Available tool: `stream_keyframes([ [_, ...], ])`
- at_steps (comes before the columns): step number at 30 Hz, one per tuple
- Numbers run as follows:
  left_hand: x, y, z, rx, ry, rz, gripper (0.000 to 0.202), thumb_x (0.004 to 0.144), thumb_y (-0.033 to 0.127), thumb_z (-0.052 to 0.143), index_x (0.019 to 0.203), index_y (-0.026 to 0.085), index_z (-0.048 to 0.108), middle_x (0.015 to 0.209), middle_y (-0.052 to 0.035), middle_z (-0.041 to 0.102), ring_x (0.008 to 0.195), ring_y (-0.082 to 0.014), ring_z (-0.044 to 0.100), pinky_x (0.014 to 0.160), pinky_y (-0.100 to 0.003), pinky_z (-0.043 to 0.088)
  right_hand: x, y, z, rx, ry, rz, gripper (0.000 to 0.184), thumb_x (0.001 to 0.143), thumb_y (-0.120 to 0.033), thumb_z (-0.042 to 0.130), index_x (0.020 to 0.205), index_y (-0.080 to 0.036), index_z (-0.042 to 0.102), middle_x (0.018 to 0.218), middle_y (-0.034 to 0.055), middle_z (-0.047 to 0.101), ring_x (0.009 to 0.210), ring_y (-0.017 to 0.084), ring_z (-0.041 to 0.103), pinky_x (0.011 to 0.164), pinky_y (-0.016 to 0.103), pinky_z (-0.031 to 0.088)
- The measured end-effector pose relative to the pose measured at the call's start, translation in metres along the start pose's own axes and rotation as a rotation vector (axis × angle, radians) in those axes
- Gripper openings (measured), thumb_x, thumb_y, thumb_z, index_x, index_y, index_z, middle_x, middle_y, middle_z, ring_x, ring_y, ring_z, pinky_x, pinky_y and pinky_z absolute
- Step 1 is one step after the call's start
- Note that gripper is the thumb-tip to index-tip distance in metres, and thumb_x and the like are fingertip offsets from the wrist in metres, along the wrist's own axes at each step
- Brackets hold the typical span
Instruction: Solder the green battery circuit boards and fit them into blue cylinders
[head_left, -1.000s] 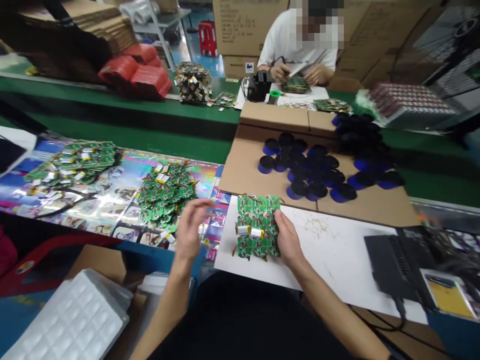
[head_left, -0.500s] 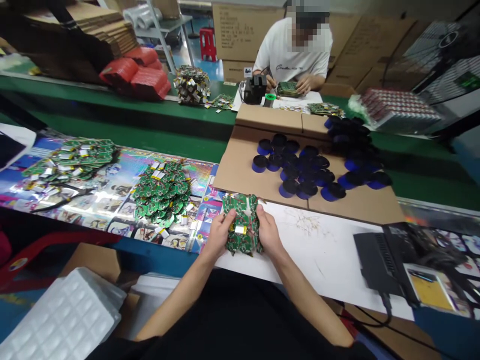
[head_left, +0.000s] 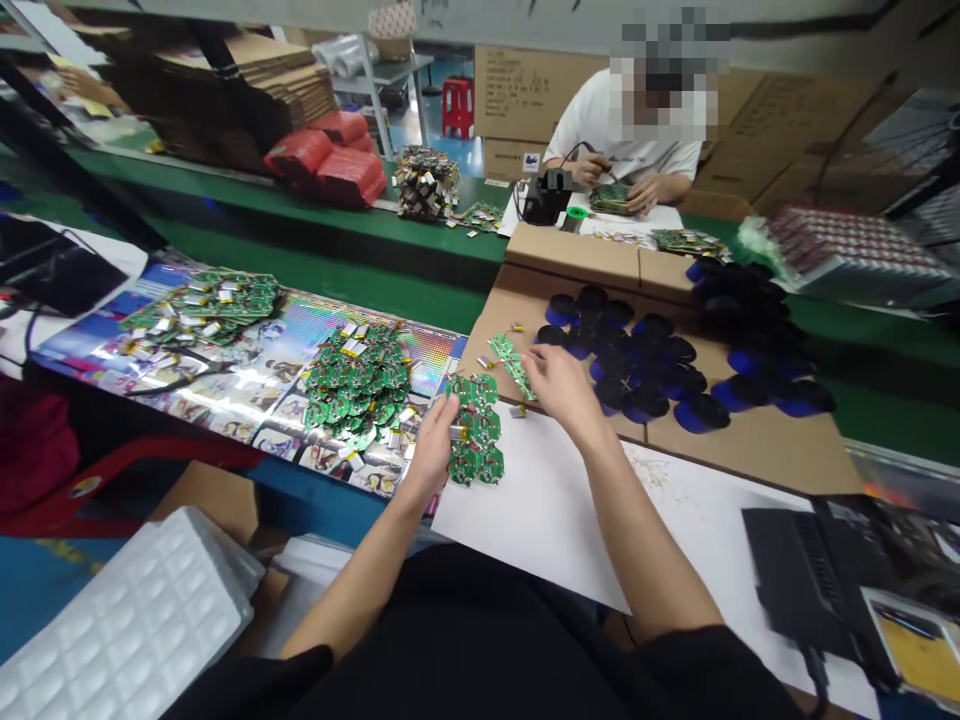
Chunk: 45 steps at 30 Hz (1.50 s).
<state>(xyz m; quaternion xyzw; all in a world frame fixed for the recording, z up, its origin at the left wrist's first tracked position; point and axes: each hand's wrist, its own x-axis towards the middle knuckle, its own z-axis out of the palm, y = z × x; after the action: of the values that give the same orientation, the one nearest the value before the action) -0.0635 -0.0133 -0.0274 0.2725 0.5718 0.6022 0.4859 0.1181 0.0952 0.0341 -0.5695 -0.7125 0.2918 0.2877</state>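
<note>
My left hand (head_left: pixel 430 447) is closed round the left edge of a stack of green circuit boards (head_left: pixel 486 432), its thumb on top, above the white sheet (head_left: pixel 540 500). A small silver battery with yellow tape shows near my thumb. To the right and farther away, my right hand (head_left: pixel 564 388) pinches the edge of a separate green circuit board panel (head_left: pixel 510 362), which is tilted over the near left part of the cardboard (head_left: pixel 484 325). Small batteries hang on wires around that panel. The tips of my right fingers are partly hidden behind it.
Piled circuit boards (head_left: pixel 358 385) lie to the left, with another heap (head_left: pixel 217 305) and pliers (head_left: pixel 180 383) beyond. Blue-and-black round parts (head_left: pixel 645 365) cover much of the cardboard. A black device (head_left: pixel 787 570) sits at right. Across the bench a co-worker (head_left: pixel 630 130) handles boards.
Both hands held one stack together before. My right hand has moved away, up and to the right, with a separate panel; my left keeps the stack. The camera view has shifted left.
</note>
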Motion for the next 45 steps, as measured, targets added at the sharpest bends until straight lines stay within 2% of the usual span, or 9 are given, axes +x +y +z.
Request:
stream_keyframes([
  [2,-0.004,0.001,0.005,0.030,-0.108,0.093,0.048,0.094,0.061,0.066,0.119,0.020,0.074,0.129,-0.0093,0.074,0.132,-0.0285,0.062,0.116,-0.039,0.045,-0.031,-0.002,0.003,0.050,0.088,-0.019,0.033,0.101,-0.047,0.054,0.098,-0.019,0.070,0.107,0.0143,0.074,0.100,0.028,0.067,0.092,0.037,0.049],
  [7,-0.016,0.002,0.023,0.149,-0.149,0.186,0.051,0.097,0.067,0.060,0.114,0.020,0.072,0.110,-0.0074,0.076,0.110,-0.0255,0.067,0.103,-0.035,0.051,-0.099,0.002,0.037,0.375,-0.060,0.073,0.051,0.107,-0.062,0.037,0.089,-0.023,0.064,0.077,0.0021,0.067,0.073,0.020,0.060,0.071,0.031,0.047],
  [14,-0.020,-0.002,0.038,0.083,-0.190,0.034,0.057,0.089,0.076,0.065,0.081,0.019,0.064,0.080,-0.0032,0.068,0.081,-0.0200,0.063,0.076,-0.031,0.051,-0.103,0.021,0.061,0.798,0.002,0.251,0.060,0.093,-0.077,0.055,0.078,-0.020,0.063,0.071,0.0017,0.066,0.068,0.017,0.058,0.067,0.030,0.051],
  [19,-0.020,0.003,0.031,-0.077,-0.302,-0.186,0.059,0.085,0.077,0.067,0.076,0.019,0.064,0.069,-0.0044,0.067,0.069,-0.0200,0.063,0.065,-0.030,0.048,-0.107,0.019,0.062,1.077,-0.172,0.453,0.071,0.089,-0.089,0.047,0.061,-0.024,0.047,0.043,-0.0058,0.040,0.034,0.010,0.034,0.035,0.026,0.029],
  [24,-0.007,0.010,0.005,0.161,-0.444,-0.111,0.057,0.090,0.075,0.063,0.081,0.019,0.063,0.070,-0.0021,0.064,0.064,-0.0185,0.059,0.062,-0.029,0.046,-0.104,0.028,0.035,0.924,-0.171,0.303,0.056,0.090,-0.079,0.061,0.082,-0.023,0.055,0.066,-0.0021,0.058,0.051,0.014,0.053,0.046,0.026,0.048],
  [29,0.007,0.022,-0.010,0.466,-0.484,0.139,0.045,0.092,0.063,0.067,0.081,0.021,0.056,0.068,0.0045,0.049,0.061,-0.0138,0.046,0.058,-0.025,0.032,-0.102,0.048,0.010,0.742,-0.121,0.218,0.055,0.086,-0.074,0.070,0.075,-0.024,0.051,0.075,-0.0022,0.052,0.070,0.015,0.053,0.065,0.026,0.055],
  [35,0.023,0.040,-0.006,0.922,-0.916,0.331,0.024,0.099,0.043,0.062,0.091,0.023,0.071,0.069,0.0004,0.059,0.064,-0.0179,0.054,0.063,-0.027,0.034,-0.107,0.055,0.005,0.913,-0.185,0.217,0.039,0.089,-0.060,0.074,0.108,-0.027,0.064,0.088,-0.0007,0.064,0.072,0.016,0.057,0.068,0.027,0.053],
  [40,0.012,0.048,0.007,0.985,-0.675,0.584,0.022,0.099,0.039,0.064,0.105,0.023,0.078,0.111,-0.0111,0.073,0.109,-0.0299,0.066,0.102,-0.039,0.044,-0.111,0.049,0.007,0.898,-0.046,0.138,0.025,0.086,-0.044,0.082,0.090,-0.022,0.072,0.086,0.0003,0.066,0.074,0.014,0.057,0.071,0.027,0.051],
  [45,-0.028,0.041,0.021,0.618,-0.581,0.358,0.034,0.108,0.043,0.050,0.128,0.023,0.070,0.118,-0.0078,0.076,0.107,-0.0244,0.070,0.094,-0.032,0.050,-0.121,0.022,0.021,1.003,-0.066,0.216,0.030,0.087,-0.043,0.082,0.106,-0.022,0.072,0.089,0.0013,0.070,0.065,0.014,0.063,0.066,0.030,0.057],
])
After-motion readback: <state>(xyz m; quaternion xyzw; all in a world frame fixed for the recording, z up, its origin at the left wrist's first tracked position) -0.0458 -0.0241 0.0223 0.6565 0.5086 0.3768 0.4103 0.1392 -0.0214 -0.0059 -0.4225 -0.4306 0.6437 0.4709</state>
